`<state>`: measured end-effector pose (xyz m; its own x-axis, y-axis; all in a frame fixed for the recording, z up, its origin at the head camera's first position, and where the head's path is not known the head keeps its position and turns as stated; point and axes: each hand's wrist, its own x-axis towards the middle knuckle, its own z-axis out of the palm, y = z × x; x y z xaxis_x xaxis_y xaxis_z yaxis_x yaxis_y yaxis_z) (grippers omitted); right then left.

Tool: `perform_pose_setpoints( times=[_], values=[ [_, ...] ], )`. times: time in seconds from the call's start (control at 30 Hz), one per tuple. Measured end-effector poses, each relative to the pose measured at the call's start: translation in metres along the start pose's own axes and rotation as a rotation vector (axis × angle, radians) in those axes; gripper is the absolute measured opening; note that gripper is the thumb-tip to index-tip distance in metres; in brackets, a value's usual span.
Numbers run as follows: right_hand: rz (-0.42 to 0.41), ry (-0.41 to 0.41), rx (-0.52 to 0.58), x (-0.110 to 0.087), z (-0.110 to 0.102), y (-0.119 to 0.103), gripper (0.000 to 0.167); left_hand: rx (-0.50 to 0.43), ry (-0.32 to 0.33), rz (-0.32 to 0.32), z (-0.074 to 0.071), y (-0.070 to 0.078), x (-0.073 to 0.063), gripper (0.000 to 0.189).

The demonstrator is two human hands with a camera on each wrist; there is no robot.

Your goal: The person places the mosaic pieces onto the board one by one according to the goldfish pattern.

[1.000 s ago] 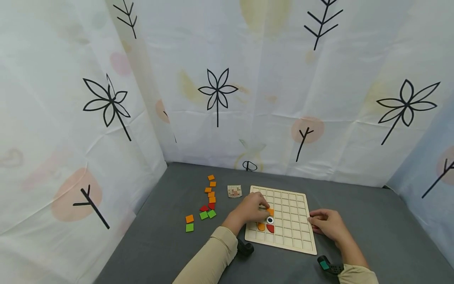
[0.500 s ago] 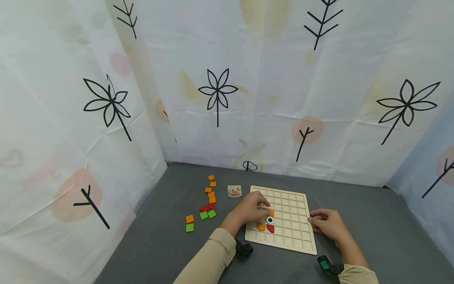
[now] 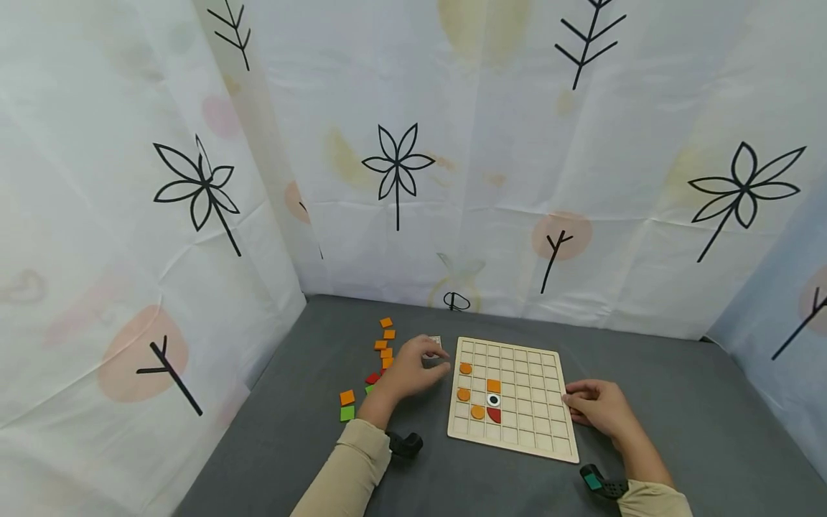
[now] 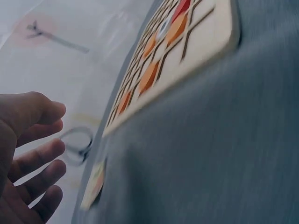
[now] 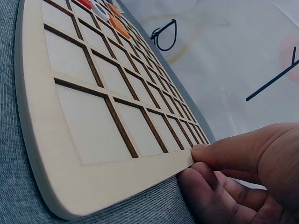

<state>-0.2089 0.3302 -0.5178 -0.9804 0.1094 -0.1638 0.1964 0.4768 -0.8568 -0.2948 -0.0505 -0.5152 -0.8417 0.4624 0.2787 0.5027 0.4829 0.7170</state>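
Observation:
A wooden grid board (image 3: 536, 438) lies on the grey table. Set in its left part are several orange discs (image 3: 464, 395), an orange square tile (image 3: 494, 385), a white disc with a black ring (image 3: 494, 400) and a red quarter-round tile (image 3: 494, 415). My left hand (image 3: 411, 368) is over the table left of the board, fingers loosely bent and holding nothing. It partly covers a small patterned card (image 3: 436, 340). At the board's right edge my right hand (image 3: 597, 408) pinches the rim between thumb and finger, seen closely in the right wrist view.
Left of my left hand lie loose orange tiles (image 3: 380, 345) in a rough column, with a red tile (image 3: 372, 378) below. Nearer are another orange tile (image 3: 347, 397) and a green tile (image 3: 347, 413). A printed white curtain (image 3: 491, 179) closes off the table's back and sides.
My left hand has let go of the orange square tile on the board and moved left, off the board. Two orange discs it covered now show. The right hand stays at the board's edge.

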Motion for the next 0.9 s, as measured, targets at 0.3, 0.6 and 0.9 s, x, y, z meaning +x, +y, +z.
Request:
perform_pose_setpoints(
  times=[0.3, 0.6, 0.9],
  values=[
    [0.028, -0.013, 0.009, 0.002, -0.001, -0.001, 0.037, 0.000, 0.166, -0.092, -0.040, -0.038, -0.030, 0.020],
    [0.029, -0.006, 0.009, 0.002, 0.000, 0.001, 0.038, -0.002, 0.215, -0.193, -0.051, -0.059, -0.046, 0.024],
    [0.021, 0.009, -0.009, 0.002, 0.001, 0.000, 0.039, 0.007, 0.226, -0.225, -0.050, -0.064, -0.049, 0.025]
  ],
)
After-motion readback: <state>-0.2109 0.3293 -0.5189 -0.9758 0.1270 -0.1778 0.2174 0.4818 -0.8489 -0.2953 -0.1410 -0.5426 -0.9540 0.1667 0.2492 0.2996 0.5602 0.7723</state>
